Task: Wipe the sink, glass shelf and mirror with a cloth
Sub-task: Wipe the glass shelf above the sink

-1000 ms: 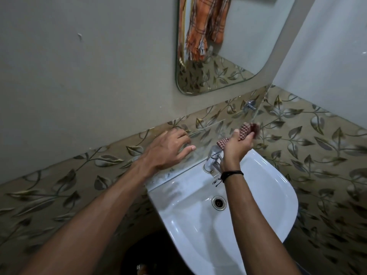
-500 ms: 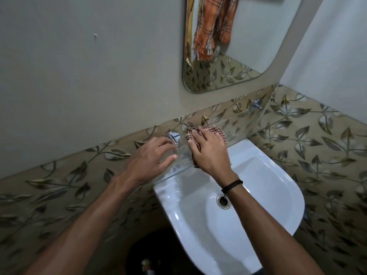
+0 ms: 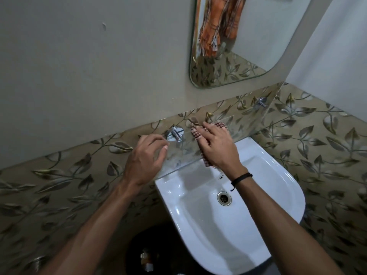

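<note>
A clear glass shelf (image 3: 250, 124) runs along the leaf-patterned wall above a white sink (image 3: 278, 181). My right hand (image 3: 218, 147) lies flat on a red-checked cloth (image 3: 195, 132), pressing it onto the left part of the shelf. My left hand (image 3: 147, 161) rests at the shelf's left end beside a chrome bracket (image 3: 175, 133), fingers loosely curled and holding nothing. A mirror (image 3: 258, 42) hangs above, reflecting an orange plaid towel. The tap is hidden under my right hand.
A second chrome bracket (image 3: 261, 102) holds the shelf's right end near the room's corner. The drain (image 3: 224, 198) sits in the middle of the basin. Below the sink is a dark bin (image 3: 147, 253) with some rubbish. Tiled walls close in on both sides.
My right hand carried the cloth from the shelf's right end to its left part and flattened onto it. My left hand slid slightly left and its fingers curled.
</note>
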Action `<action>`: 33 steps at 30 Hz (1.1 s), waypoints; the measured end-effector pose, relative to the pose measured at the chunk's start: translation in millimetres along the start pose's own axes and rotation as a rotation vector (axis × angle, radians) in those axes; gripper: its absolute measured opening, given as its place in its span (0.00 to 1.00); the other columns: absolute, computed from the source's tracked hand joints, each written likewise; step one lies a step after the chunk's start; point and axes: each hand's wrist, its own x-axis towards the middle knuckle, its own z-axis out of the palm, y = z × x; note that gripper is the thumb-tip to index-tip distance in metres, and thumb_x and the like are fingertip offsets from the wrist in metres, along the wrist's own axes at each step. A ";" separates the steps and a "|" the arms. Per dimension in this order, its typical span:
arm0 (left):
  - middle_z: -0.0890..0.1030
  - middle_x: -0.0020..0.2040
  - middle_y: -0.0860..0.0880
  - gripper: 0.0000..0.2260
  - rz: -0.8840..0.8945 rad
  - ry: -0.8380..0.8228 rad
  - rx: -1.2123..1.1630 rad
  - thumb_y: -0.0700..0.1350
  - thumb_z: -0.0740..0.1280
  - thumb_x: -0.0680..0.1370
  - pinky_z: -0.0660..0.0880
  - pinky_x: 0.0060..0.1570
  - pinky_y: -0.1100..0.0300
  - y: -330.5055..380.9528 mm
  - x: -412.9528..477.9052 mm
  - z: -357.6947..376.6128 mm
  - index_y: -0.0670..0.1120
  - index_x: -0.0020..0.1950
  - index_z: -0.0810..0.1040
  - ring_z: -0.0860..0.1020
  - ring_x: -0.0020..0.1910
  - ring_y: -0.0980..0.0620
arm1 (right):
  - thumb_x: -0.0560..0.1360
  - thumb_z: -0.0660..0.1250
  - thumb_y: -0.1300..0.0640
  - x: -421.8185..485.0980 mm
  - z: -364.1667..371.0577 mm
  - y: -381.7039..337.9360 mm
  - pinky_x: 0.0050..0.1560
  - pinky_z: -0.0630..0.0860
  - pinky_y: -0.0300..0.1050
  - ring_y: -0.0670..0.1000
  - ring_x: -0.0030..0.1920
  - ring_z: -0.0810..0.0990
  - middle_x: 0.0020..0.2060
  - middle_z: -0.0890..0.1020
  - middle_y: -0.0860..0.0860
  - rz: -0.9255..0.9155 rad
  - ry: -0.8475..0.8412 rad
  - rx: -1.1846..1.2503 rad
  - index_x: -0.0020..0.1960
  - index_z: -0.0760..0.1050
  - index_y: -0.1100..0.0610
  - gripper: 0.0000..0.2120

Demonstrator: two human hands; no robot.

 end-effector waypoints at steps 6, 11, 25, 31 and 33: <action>0.81 0.53 0.49 0.10 -0.024 -0.027 0.030 0.42 0.65 0.80 0.73 0.55 0.60 -1.2 -9.1 -2.8 0.42 0.55 0.84 0.76 0.53 0.51 | 0.79 0.49 0.42 -19.8 11.7 -58.8 0.76 0.59 0.56 0.52 0.74 0.68 0.74 0.71 0.52 -0.032 -0.010 -0.008 0.74 0.71 0.50 0.29; 0.81 0.53 0.49 0.10 0.012 -0.049 0.027 0.41 0.65 0.80 0.72 0.55 0.61 -4.8 -8.6 -5.3 0.42 0.56 0.84 0.75 0.53 0.51 | 0.81 0.54 0.46 -31.4 11.3 -37.4 0.73 0.64 0.55 0.51 0.70 0.71 0.72 0.74 0.49 -0.120 0.046 0.028 0.72 0.74 0.49 0.23; 0.83 0.55 0.47 0.10 -0.035 0.048 0.054 0.41 0.66 0.80 0.70 0.61 0.63 -10.0 -24.3 -7.8 0.41 0.57 0.85 0.78 0.56 0.47 | 0.79 0.57 0.46 -23.1 8.4 -43.7 0.71 0.66 0.54 0.51 0.67 0.73 0.69 0.76 0.49 -0.069 0.099 0.051 0.70 0.76 0.46 0.21; 0.83 0.56 0.47 0.11 -0.074 0.041 0.015 0.41 0.66 0.80 0.68 0.61 0.65 -9.7 -22.8 -8.0 0.41 0.57 0.85 0.77 0.57 0.48 | 0.79 0.59 0.46 -47.2 13.5 -72.4 0.72 0.63 0.55 0.53 0.66 0.71 0.67 0.74 0.51 -0.099 0.107 0.075 0.71 0.75 0.49 0.22; 0.83 0.55 0.47 0.10 -0.105 0.065 -0.007 0.41 0.66 0.79 0.69 0.60 0.64 -6.6 -21.2 -8.6 0.41 0.57 0.85 0.77 0.56 0.49 | 0.80 0.59 0.46 -50.9 8.7 -70.9 0.71 0.63 0.53 0.53 0.65 0.69 0.66 0.72 0.51 -0.115 0.077 0.109 0.71 0.74 0.47 0.21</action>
